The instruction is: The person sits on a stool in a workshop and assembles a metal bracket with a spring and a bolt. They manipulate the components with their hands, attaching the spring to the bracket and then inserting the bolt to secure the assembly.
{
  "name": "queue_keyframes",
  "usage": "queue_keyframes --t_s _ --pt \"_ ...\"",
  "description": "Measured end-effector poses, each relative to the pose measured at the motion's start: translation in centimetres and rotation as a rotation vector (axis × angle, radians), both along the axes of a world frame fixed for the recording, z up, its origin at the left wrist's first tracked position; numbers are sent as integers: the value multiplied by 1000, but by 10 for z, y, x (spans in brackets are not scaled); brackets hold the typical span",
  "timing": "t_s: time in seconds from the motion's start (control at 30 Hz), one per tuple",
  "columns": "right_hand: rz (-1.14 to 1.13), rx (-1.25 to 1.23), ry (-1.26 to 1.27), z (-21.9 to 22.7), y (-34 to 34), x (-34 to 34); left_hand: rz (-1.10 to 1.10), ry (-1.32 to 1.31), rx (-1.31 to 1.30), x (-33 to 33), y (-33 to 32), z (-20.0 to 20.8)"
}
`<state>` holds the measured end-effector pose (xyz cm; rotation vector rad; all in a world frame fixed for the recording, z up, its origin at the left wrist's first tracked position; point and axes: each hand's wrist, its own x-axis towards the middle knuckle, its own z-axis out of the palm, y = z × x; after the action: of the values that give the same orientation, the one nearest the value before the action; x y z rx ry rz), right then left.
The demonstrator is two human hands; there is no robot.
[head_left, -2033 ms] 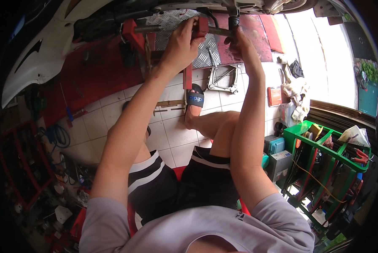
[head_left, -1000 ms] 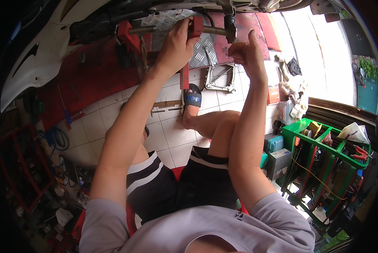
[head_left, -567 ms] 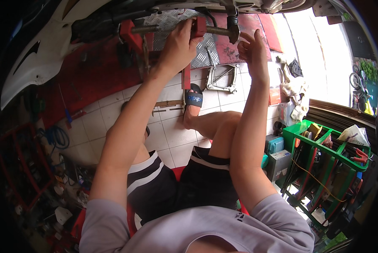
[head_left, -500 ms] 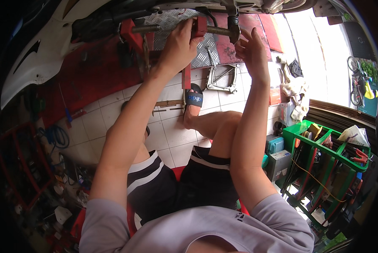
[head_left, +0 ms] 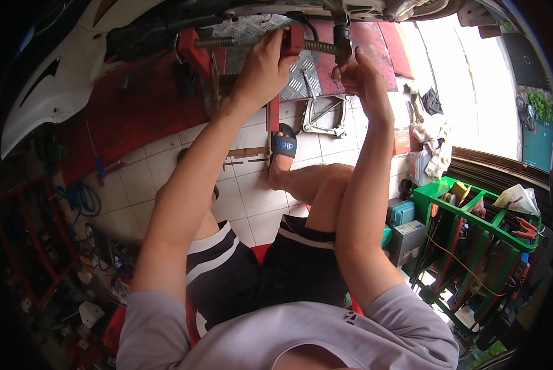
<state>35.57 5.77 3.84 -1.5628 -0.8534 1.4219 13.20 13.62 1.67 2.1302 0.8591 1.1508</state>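
Under the vehicle's underside, a red screw vise [head_left: 193, 52] carries a long threaded rod [head_left: 320, 46]. My left hand [head_left: 265, 74] is closed around the vise's red block [head_left: 294, 41], its fingertips partly hidden behind it. At the rod's right end is a dark metal end piece [head_left: 343, 53]. My right hand [head_left: 366, 83] is beside and just below that piece, fingers half curled and apart, one pointing up. Whether the fingertips touch the metal cannot be made out. Nothing is seen held in this hand.
A silver metal frame [head_left: 324, 117] lies on the tiled floor beyond my foot. To the right stand a green tool rack [head_left: 437, 192] and a grey metal box [head_left: 407, 240]. A blue hose [head_left: 82, 200] is coiled at left. White bodywork [head_left: 48, 92] hangs at upper left.
My right hand has dropped slightly and shifted left toward the rod's end, its fingers curling more. My left hand stays on the red block.
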Motion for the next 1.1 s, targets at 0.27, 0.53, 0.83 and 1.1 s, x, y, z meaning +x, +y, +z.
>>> queue_keyframes --t_s 0.27,0.53,0.83,1.1 --pt "-179 117 128 9 4 -15 1 -12 -4 1 -1 0" --pt "-34 46 190 -1 -2 21 -19 -16 5 6 -1 3" --pt "-53 302 54 8 -3 -15 -12 -8 13 3 0 0" --pt "-173 121 149 15 -1 0 -11 12 3 2 0 -2"
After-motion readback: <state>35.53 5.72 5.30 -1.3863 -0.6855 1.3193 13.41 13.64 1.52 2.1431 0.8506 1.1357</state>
